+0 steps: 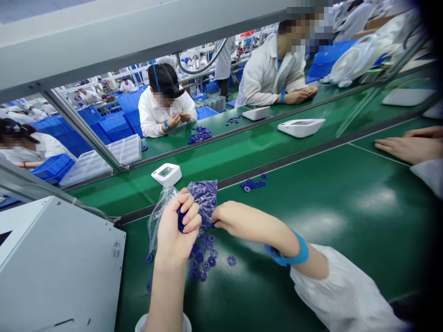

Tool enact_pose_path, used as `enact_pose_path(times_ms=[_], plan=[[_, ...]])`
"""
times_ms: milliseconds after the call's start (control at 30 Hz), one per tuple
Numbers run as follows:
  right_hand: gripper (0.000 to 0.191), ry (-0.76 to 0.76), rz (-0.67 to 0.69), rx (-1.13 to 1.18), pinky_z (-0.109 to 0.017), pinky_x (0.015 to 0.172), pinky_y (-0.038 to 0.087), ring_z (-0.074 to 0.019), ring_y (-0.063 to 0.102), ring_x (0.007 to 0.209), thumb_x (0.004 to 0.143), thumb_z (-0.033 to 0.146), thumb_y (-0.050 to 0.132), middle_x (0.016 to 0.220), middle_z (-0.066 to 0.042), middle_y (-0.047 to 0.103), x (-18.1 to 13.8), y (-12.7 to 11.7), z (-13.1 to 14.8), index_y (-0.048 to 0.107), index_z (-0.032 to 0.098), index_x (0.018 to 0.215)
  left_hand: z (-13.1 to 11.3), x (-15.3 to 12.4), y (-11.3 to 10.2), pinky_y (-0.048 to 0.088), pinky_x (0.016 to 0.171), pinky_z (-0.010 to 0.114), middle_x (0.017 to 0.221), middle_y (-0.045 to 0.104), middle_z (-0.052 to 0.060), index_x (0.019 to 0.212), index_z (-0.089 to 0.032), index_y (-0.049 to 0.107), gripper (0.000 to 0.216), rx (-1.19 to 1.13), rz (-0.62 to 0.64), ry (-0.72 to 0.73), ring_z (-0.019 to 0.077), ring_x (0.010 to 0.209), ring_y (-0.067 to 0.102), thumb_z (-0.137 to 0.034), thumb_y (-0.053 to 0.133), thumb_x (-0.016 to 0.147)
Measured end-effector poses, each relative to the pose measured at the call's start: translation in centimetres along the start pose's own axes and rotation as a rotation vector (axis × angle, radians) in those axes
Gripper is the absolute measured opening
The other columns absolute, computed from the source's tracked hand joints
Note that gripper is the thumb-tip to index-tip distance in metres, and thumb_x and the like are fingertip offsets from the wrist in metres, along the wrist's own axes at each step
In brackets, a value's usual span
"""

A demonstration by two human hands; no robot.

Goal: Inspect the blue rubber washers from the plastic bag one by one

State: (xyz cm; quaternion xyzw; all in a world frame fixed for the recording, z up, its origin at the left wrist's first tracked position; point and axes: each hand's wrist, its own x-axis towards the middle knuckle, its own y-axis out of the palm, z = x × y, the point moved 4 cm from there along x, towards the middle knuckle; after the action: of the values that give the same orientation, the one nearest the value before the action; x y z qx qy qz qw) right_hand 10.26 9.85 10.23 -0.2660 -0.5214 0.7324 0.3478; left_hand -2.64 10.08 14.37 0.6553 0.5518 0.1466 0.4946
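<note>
My R sleeve (342,290) is nearest — R hand (238,221) at edge of bag (207,196), can't tell if gripping. L hand (169,233) curled tight round blue rings (181,220) in front of it; loose rings (206,266) on bench (273,295) below. Slack L grip or knocked bag — prob. a spill.

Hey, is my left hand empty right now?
No, the left hand has its fingers curled around dark blue pieces, which show between palm and fingers.

You get bright light, with soft white glare on the green bench (277,198); a dark, blurred border closes your right edge, and pixelation masks patches farther back.
</note>
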Motion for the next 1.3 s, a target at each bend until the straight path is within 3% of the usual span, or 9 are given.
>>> enact_pose_path(times_ms=[200, 400, 500, 667, 733, 900, 1067, 1233, 1300], plan=[[0.022, -0.017, 0.026, 0.023, -0.028, 0.059, 0.03, -0.0171, 0.058, 0.067, 0.09, 0.011, 0.049, 0.071, -0.005, 0.064, 1.0, 1.9, -0.4, 0.063, 0.014, 0.074, 0.4, -0.1, 0.1, 0.012, 0.031, 0.014, 0.055, 0.024, -0.008, 0.075, -0.016, 0.039, 0.025, -0.055, 0.019, -0.051, 0.0028, 0.035, 0.024, -0.008, 0.029, 0.096], [0.024, 0.003, -0.023, 0.018, -0.029, 0.059, 0.031, -0.0159, 0.055, 0.064, 0.094, 0.016, 0.045, 0.069, -0.003, 0.061, 0.8, 0.1, -0.3, 0.061, 0.015, 0.076, 0.1, 0.0, 0.1, 0.014, 0.032, 0.014, 0.056, 0.024, -0.008, 0.076, -0.016, 0.04, 0.024, -0.035, 0.057, -0.055, 0.0029, 0.036, 0.025, -0.008, 0.029, 0.096], [0.026, 0.014, -0.219, 0.023, -0.029, 0.066, 0.037, -0.0171, 0.057, 0.071, 0.096, 0.015, 0.043, 0.074, -0.005, 0.063, 0.1, -2.2, 0.1, 0.062, 0.014, 0.079, 0.3, -0.2, 0.5, 0.012, 0.032, 0.013, 0.057, 0.031, -0.007, 0.08, -0.016, 0.042, 0.023, 0.058, 0.099, -0.092, 0.0029, 0.036, 0.027, -0.012, 0.028, 0.097], [0.017, -0.071, -0.753, 0.044, -0.042, 0.093, 0.042, -0.0198, 0.058, 0.092, 0.097, 0.018, 0.047, 0.096, -0.008, 0.066, -2.9, -5.7, 1.1, 0.063, 0.014, 0.096, 1.4, -0.6, 1.2, 0.014, 0.031, 0.011, 0.063, 0.051, -0.002, 0.093, -0.018, 0.046, 0.025, 0.272, 0.235, -0.18, 0.0027, 0.033, 0.027, -0.029, 0.025, 0.098], [0.014, -0.111, -0.83, 0.048, -0.045, 0.098, 0.041, -0.0218, 0.056, 0.102, 0.095, 0.018, 0.051, 0.108, -0.011, 0.063, -4.1, -6.3, 1.7, 0.064, 0.015, 0.099, 2.1, -0.6, 1.2, 0.016, 0.03, 0.011, 0.061, 0.055, -0.001, 0.098, -0.02, 0.046, 0.026, 0.36, 0.32, -0.211, 0.0029, 0.031, 0.025, -0.037, 0.027, 0.098], [0.015, -0.181, -0.66, 0.137, -0.043, 0.101, 0.042, -0.0238, 0.049, 0.12, 0.094, 0.02, 0.053, 0.125, -0.011, 0.056, -5.3, -6.5, 3.4, 0.069, 0.018, 0.096, 3.9, -0.6, 0.5, 0.015, 0.027, 0.011, 0.048, 0.055, -0.002, 0.11, -0.024, 0.044, 0.045, 0.548, 0.419, -0.289, 0.005, 0.026, 0.022, -0.063, 0.028, 0.093], [0.018, -0.184, -0.465, 0.171, -0.05, 0.113, 0.027, -0.0215, 0.051, 0.118, 0.095, 0.023, 0.053, 0.12, -0.007, 0.058, -5.2, -6.1, 3.8, 0.068, 0.02, 0.086, 4.7, -1.0, 0.5, 0.014, 0.029, 0.014, 0.037, 0.039, -0.001, 0.058, -0.012, 0.05, 0.07, 0.728, 0.437, -0.325, 0.0028, 0.027, 0.024, -0.067, 0.024, 0.092], [0.01, -0.115, -0.592, 0.268, -0.05, 0.116, 0.021, -0.0163, 0.057, 0.106, 0.094, 0.02, 0.052, 0.107, -0.004, 0.061, -5.8, -6.7, 3.1, 0.062, 0.02, 0.09, 3.8, -1.1, 1.4, 0.013, 0.031, 0.012, 0.047, 0.051, -0.003, 0.087, -0.015, 0.052, 0.038, 0.653, 0.454, -0.18, 0.0027, 0.029, 0.023, -0.051, 0.043, 0.094], [0.009, -0.099, -0.598, 0.286, -0.048, 0.116, 0.022, -0.0151, 0.057, 0.104, 0.094, 0.021, 0.052, 0.104, -0.002, 0.06, -6.3, -7.1, 3.1, 0.06, 0.02, 0.089, 3.5, -1.3, 1.6, 0.014, 0.031, 0.013, 0.045, 0.05, -0.003, 0.081, -0.014, 0.052, 0.034, 0.681, 0.519, -0.146, 0.0022, 0.029, 0.024, -0.045, 0.047, 0.095]])
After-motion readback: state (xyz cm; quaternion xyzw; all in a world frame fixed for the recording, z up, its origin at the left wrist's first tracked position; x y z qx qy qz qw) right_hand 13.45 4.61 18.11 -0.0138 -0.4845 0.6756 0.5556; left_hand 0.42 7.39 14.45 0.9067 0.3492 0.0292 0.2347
